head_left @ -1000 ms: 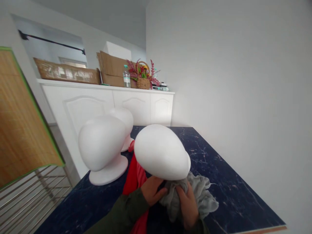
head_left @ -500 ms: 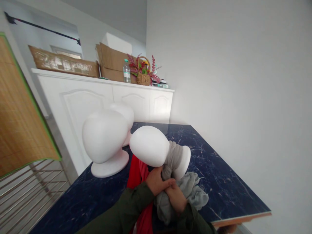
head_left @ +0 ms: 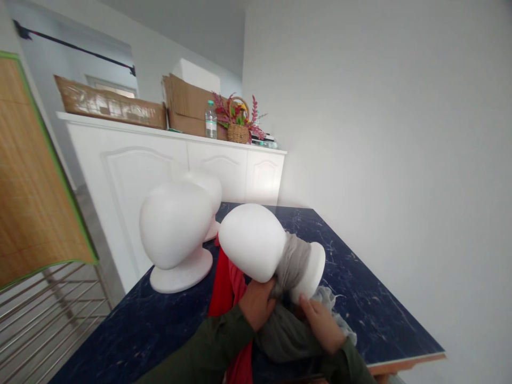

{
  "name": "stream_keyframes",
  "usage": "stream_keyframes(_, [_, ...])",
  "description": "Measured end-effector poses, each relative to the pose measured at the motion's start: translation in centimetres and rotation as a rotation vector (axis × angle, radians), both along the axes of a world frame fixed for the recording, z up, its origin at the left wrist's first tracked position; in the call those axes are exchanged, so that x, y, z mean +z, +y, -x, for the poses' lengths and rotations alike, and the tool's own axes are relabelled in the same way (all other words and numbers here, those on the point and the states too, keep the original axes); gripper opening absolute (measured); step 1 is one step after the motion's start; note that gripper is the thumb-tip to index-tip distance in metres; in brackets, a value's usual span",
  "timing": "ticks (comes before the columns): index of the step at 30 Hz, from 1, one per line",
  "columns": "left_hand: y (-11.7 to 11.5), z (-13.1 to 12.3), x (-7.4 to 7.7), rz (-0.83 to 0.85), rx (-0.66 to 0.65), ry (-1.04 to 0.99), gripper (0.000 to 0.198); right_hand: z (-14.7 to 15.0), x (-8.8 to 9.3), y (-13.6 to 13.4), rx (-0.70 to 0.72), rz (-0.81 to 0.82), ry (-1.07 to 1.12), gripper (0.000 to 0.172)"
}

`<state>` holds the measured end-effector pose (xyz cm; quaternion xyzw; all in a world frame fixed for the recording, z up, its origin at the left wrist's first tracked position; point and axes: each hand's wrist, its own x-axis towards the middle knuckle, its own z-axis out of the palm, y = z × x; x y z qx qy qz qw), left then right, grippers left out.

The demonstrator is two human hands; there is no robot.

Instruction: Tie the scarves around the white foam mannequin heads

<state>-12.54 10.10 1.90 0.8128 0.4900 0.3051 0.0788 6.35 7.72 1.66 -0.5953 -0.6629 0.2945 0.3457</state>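
A white mannequin head (head_left: pixel 253 240) lies tilted over, its round base to the right. A grey scarf (head_left: pixel 294 261) is wrapped around its neck, and the loose part hangs down in front. My left hand (head_left: pixel 258 304) is closed on the scarf just under the neck, its fingertips partly hidden. To the right, my right hand (head_left: pixel 323 324) is closed on the hanging scarf, with its fingertips by the rim of the base. Behind the right hand lies a crumpled light grey cloth (head_left: pixel 346 326). Red cloth (head_left: pixel 220 288) runs beneath the head and past my left forearm.
Two more white mannequin heads, a near one (head_left: pixel 176 224) and a far one (head_left: pixel 212 186), stand at left on the dark blue marbled table (head_left: pixel 368 304). Beyond is a white cabinet (head_left: pixel 140 160) bearing cardboard boxes, a bottle (head_left: pixel 210 120) and a flower basket (head_left: pixel 238 133). A metal rack (head_left: pixel 56 314) stands left.
My hands, close together before, are now apart: the right has moved right toward the base. The scarf's loose part is spread between them. The head has shifted slightly right in view.
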Motion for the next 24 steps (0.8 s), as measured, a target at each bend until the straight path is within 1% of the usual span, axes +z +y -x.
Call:
stream_keyframes(1, [0.0, 0.1, 0.0, -0.037, -0.001, 0.027, 0.047, -0.5, 0.4, 0.1, -0.046, -0.047, -0.003, 0.048])
stream_keyframes(2, [0.0, 0.1, 0.1, -0.078, -0.015, 0.045, 0.049, -0.9, 0.6, 0.4, -0.082, -0.086, 0.042, 0.046])
stream_keyframes(4, [0.1, 0.2, 0.0, -0.146, -0.037, 0.041, 0.052, -1.1, 0.7, 1.1, -0.124, -0.106, 0.22, 0.049])
stream_keyframes(6, [0.2, 0.2, -0.1, -0.169, -0.038, -0.011, 0.049, -0.6, 0.4, 2.1, -0.106, -0.014, 0.481, 0.051])
stream_keyframes(9, [0.7, 0.4, -0.1, -0.136, -0.054, -0.125, 0.037, 0.6, -0.5, 3.6, -0.069, 0.163, 0.834, 0.048])
stream_keyframes(11, [0.9, 0.7, 0.2, -0.102, -0.089, -0.209, 0.032, 1.2, -0.9, 4.4, -0.043, 0.256, 0.968, 0.045])
stream_keyframes(14, [1.2, 1.0, 0.5, -0.067, -0.094, -0.361, 0.027, 1.4, -1.2, 5.1, -0.004, 0.404, 1.066, 0.039])
stream_keyframes(16, [1.4, 1.1, 0.4, -0.026, -0.041, -0.508, 0.023, 1.2, -1.5, 5.5, -0.027, 0.45, 1.095, 0.035])
stream_keyframes(17, [1.6, 1.1, 0.4, 0.012, -0.005, -0.615, 0.021, 1.0, -1.7, 5.7, -0.055, 0.448, 1.094, 0.033])
stream_keyframes(19, [2.2, 1.1, 0.2, 0.136, 0.043, -0.912, 0.017, 0.4, -2.1, 6.3, -0.109, 0.406, 1.045, 0.03])
stream_keyframes(22, [3.2, 1.1, 0.2, 0.419, 0.079, -1.447, 0.013, -0.7, -2.9, 7.4, -0.195, 0.286, 0.822, 0.033])
stream_keyframes(24, [3.6, 1.2, 0.3, 0.619, 0.116, -1.695, 0.006, -1.6, -3.2, 7.8, -0.272, 0.191, 0.59, 0.044])
